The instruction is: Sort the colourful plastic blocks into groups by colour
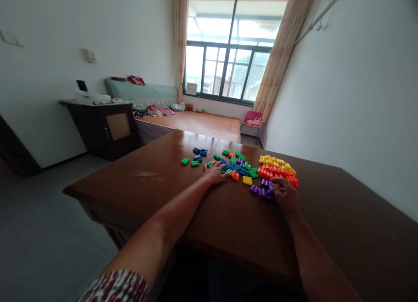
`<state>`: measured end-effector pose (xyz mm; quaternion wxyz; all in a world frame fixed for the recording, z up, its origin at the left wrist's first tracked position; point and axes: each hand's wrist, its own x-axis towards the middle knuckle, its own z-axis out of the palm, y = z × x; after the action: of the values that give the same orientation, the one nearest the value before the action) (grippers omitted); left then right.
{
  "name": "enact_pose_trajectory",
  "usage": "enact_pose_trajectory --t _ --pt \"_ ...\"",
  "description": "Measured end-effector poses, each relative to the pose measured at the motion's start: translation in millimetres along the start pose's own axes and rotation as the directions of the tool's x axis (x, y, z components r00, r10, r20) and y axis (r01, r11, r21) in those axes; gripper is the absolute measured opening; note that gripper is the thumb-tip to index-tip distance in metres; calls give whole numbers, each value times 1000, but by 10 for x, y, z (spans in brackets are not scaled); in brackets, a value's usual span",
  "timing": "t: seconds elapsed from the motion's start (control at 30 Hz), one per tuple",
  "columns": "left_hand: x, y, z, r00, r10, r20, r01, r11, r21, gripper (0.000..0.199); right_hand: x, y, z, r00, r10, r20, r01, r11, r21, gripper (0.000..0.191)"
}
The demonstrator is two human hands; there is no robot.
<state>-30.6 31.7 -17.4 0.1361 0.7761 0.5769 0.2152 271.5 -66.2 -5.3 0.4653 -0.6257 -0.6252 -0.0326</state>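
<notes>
Small ridged plastic building blocks lie on the brown table, partly sorted by colour. My left hand (215, 172) rests with its fingers spread over the near-left side of a mixed pile, touching green blocks (226, 172) and next to blue blocks (240, 168). My right hand (288, 195) is bent over the purple blocks (261, 190), its thumb and fingers closed on one at the right of that group; the palm side is hidden. Just beyond it run rows of orange blocks (272, 172) and yellow blocks (277, 162).
The brown table (241, 219) has its left corner near my left forearm. Loose blue blocks (200, 151) and a green pair (184, 161) lie left of the pile. Past the table stand a bed (209, 122), a dark cabinet (94, 128) and a pink chair (252, 117).
</notes>
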Motion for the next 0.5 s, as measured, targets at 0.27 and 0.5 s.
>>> enact_pose_trajectory --t 0.27,0.5 --pt "187 -340 -13 944 -23 -330 -171 819 -548 44 -154 -427 204 978 -143 154 147 989 -9 30" --pt "235 -422 63 913 -265 -309 -96 598 -796 42 194 -1034 711 770 -381 511 475 878 -60 24"
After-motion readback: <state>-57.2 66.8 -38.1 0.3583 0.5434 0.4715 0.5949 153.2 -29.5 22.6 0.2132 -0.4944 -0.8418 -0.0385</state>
